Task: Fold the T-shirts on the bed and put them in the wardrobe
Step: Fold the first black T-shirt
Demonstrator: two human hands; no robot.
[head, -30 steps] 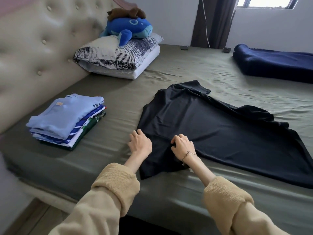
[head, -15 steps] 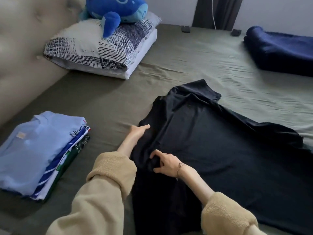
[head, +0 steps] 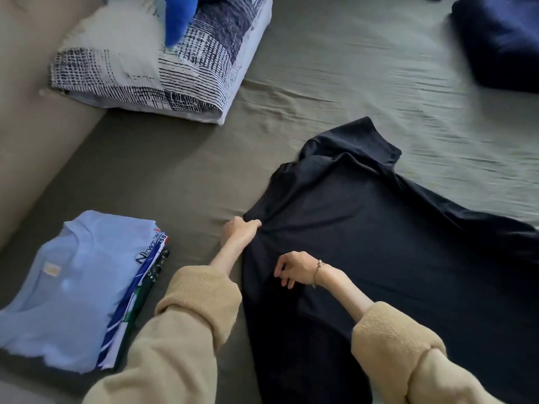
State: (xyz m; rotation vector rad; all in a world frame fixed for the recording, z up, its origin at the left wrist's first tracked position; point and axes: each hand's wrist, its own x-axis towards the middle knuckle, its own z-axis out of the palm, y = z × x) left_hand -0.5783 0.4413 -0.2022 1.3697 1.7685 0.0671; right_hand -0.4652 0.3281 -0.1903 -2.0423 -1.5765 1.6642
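Nearest, at 8 o'clock, a stack of folded T-shirts (head: pixel 73 290) sits on the bed sheet (head: pixel 180 182), light blue one on top: that part appears done. At centre, the black T-shirt (head: pixel 379 258) lies spread and unfolded. The left hand (head: pixel 239 231) pinches its edge at the left side, fingers clamped on cloth. The right hand (head: pixel 294 269) hovers on the fabric just beside, fingers loosely curled, gripping nothing visible. Farther, at 11 o'clock, a patterned pillow (head: pixel 163 68); at 1 o'clock, a navy blanket (head: pixel 501 39). Judgement: folding of the black shirt has barely begun; stowing in the wardrobe, not in view, remains.
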